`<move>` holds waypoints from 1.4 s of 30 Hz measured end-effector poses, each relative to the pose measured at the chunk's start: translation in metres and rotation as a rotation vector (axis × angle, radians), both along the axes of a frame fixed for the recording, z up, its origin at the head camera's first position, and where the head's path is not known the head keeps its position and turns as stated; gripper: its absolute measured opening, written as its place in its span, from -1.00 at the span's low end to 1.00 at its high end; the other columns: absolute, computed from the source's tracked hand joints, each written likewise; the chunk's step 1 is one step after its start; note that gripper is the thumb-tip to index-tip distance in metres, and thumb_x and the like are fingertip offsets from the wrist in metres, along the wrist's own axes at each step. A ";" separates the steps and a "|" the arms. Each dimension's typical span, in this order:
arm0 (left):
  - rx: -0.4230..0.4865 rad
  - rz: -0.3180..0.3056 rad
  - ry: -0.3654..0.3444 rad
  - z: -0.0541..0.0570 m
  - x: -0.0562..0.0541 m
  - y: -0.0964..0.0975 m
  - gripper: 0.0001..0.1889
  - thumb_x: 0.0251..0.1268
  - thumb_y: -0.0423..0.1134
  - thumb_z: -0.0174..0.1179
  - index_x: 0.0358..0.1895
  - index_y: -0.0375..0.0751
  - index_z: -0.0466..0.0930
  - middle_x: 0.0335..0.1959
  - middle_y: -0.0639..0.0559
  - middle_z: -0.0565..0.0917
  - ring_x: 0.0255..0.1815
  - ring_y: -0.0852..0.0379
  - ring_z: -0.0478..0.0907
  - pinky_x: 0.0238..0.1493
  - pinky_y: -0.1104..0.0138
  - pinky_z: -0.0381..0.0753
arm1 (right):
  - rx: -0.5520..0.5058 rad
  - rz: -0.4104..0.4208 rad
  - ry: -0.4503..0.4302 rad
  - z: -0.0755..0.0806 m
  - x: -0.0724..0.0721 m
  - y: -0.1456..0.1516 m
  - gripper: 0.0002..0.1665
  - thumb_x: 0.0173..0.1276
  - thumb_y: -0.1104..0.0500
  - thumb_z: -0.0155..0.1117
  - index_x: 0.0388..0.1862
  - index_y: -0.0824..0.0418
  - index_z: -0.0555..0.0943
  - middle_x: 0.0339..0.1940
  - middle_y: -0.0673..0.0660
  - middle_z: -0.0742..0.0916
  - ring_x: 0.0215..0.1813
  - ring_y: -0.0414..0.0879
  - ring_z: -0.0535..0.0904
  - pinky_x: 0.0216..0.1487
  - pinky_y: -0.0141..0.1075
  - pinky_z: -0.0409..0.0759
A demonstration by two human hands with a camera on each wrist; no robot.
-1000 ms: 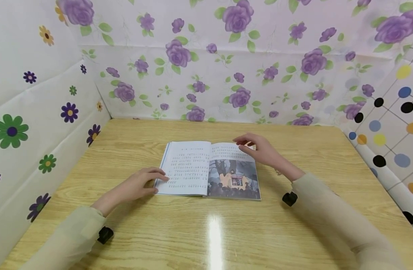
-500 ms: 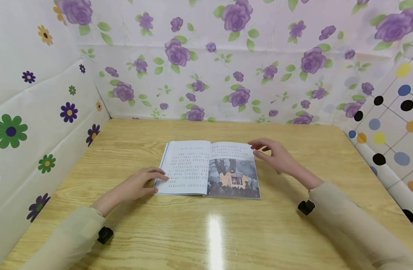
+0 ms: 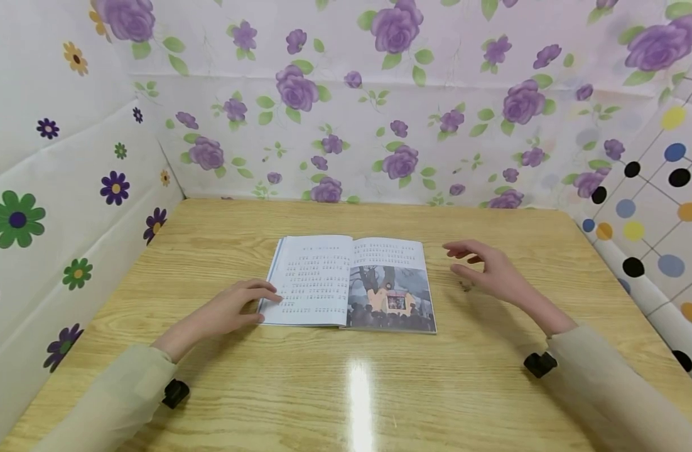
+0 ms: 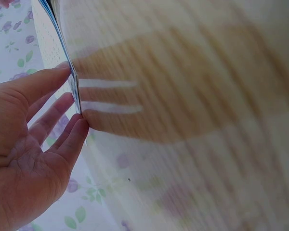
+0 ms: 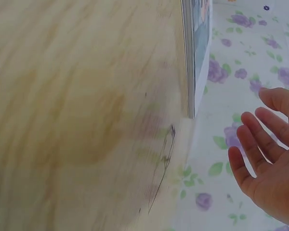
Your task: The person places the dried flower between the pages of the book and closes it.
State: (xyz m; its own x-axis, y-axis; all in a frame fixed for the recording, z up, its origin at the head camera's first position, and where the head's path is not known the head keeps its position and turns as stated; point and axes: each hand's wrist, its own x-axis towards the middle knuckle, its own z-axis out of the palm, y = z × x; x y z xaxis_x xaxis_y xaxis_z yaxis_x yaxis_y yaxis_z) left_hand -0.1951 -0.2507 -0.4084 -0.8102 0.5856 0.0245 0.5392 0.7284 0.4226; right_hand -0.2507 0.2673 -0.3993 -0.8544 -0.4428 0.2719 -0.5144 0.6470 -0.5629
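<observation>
An open book (image 3: 318,276) lies on the wooden table, text on its left page and a grey picture (image 3: 391,298) below text on the right one. My left hand (image 3: 230,309) rests at the lower left edge of the book, fingers on the page and thumb by its corner. In the left wrist view that hand (image 4: 33,144) touches the book's edge (image 4: 67,53) with relaxed fingers. To the right of the book, my right hand (image 3: 493,273) hovers above the table, holding nothing. Its loosely bent fingers stand apart from the book (image 5: 189,62) in the right wrist view.
The wooden table (image 3: 301,389) extends around the book, with dark scribbled lines (image 5: 166,159) on its surface near the right hand. Behind it hangs a cloth with purple flowers (image 3: 402,163). Patterned cloths also stand at the left (image 3: 86,220) and right (image 3: 651,251).
My right hand has moved off the top of the right page, rightward and slightly nearer, and is now beside the book. The left hand and the book have stayed in place.
</observation>
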 end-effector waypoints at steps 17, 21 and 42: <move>0.003 0.005 -0.008 0.000 0.001 0.000 -0.59 0.24 -0.38 0.32 0.17 -0.14 0.62 0.27 -0.20 0.54 0.32 -0.30 0.42 0.32 -0.20 0.41 | 0.124 -0.048 0.007 -0.006 0.018 0.061 -0.41 0.33 0.12 0.38 0.34 0.11 0.50 0.15 0.18 0.67 0.07 0.13 0.60 -0.03 -0.19 0.65; 0.006 0.002 -0.013 0.000 0.002 0.001 -0.59 0.24 -0.38 0.32 0.18 -0.14 0.62 0.27 -0.20 0.54 0.32 -0.30 0.42 0.32 -0.21 0.40 | 0.133 -0.016 -0.034 -0.009 0.019 0.071 -0.40 0.33 0.12 0.38 0.34 0.13 0.51 0.17 0.22 0.67 0.05 0.14 0.62 -0.07 -0.26 0.68; 0.005 0.015 -0.022 0.000 0.001 0.000 -0.58 0.25 -0.38 0.31 0.19 -0.12 0.61 0.28 -0.19 0.53 0.33 -0.30 0.40 0.33 -0.21 0.39 | 0.137 0.037 -0.214 -0.022 0.018 0.094 -0.54 0.28 0.09 0.42 0.17 0.04 0.64 -0.07 0.07 0.69 -0.21 -0.35 0.55 -0.27 -0.41 0.59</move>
State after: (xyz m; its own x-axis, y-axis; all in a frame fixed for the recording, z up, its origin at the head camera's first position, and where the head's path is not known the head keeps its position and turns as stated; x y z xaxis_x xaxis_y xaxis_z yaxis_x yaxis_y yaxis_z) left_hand -0.1943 -0.2503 -0.4081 -0.8191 0.5736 0.0095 0.5191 0.7340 0.4380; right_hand -0.2331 0.3609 -0.4214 -0.8686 -0.4951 0.0223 -0.4180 0.7076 -0.5697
